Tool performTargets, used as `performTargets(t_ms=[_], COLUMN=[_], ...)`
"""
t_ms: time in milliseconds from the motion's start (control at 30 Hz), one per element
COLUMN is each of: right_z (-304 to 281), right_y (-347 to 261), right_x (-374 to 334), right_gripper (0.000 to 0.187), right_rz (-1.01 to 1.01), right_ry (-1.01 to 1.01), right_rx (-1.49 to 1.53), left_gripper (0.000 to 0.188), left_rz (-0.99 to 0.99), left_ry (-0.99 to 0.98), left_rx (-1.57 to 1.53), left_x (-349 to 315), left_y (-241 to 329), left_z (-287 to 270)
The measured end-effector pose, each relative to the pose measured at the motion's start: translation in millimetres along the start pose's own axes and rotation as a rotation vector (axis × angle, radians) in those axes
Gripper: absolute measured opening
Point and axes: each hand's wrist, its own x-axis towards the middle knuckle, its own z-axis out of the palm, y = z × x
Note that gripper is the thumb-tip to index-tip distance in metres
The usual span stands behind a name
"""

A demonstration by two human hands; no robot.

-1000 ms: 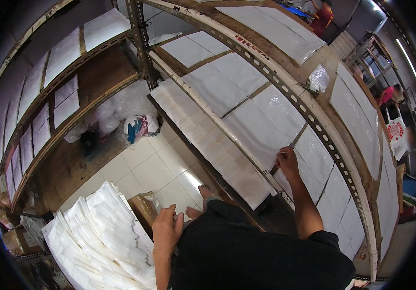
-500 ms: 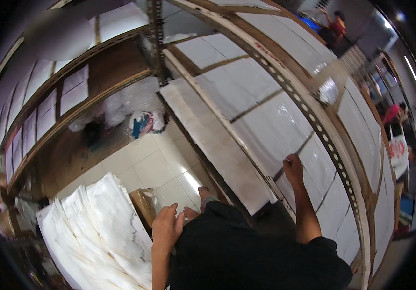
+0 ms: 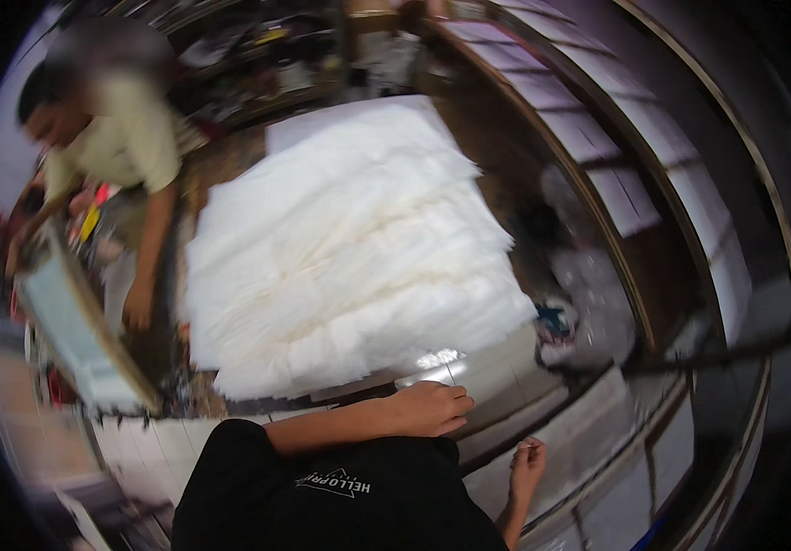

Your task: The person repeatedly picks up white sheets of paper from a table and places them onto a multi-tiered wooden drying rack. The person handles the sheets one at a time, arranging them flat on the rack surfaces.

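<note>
My left hand (image 3: 428, 409) is held across the front of my black shirt with its fingers curled in and nothing showing in them. It is nearest the front edge of a large heap of thin white sheets (image 3: 350, 248), fanned in uneven layers on a table. Farther right and lower, my right hand (image 3: 528, 464) is raised with bent fingers; no object shows in it. Behind that hand runs a pale covered shelf (image 3: 575, 441). Neither hand touches the sheets.
At the left a co-worker (image 3: 129, 138) in a pale yellow shirt grips a framed screen (image 3: 79, 312) standing tilted. Racks with white sheets (image 3: 625, 202) curve along the right. Clear plastic bags (image 3: 598, 294) lie beneath them. Crowded shelves (image 3: 267, 73) stand behind the table.
My view has swung left, from the racks to the heap of white sheets, and the co-worker has come into view. My left hand has curled its fingers.
</note>
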Motion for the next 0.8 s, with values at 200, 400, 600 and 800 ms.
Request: performTargets(t_ms=[200, 400, 600, 800], right_z=[21.2, 16.9, 13.0, 19.5], right_y=[-16.5, -39.1, -23.1, -18.0], right_x=[82.7, 157.4, 192.7, 172.4], right_gripper=[0.016, 0.021, 0.018, 0.015], right_rz=[0.019, -0.069, -0.148, -0.019], right_ry=[-0.407, -0.476, -0.520, -0.539], right_rx=[-0.110, -0.161, -0.156, -0.112], left_gripper=[0.029, 0.027, 0.025, 0.029], left_rz=[-0.339, -0.543, -0.648, -0.708], left_ry=[0.334, 0.597, 1.031, 1.217], left_rx=[-0.080, -0.083, 0.160, 0.763], left_x=[-27.0, -33.5, -42.6, -57.6], left_y=[8.8, 20.1, 24.3, -41.1], left_z=[-14.2, -36.8, -86.6, -149.3])
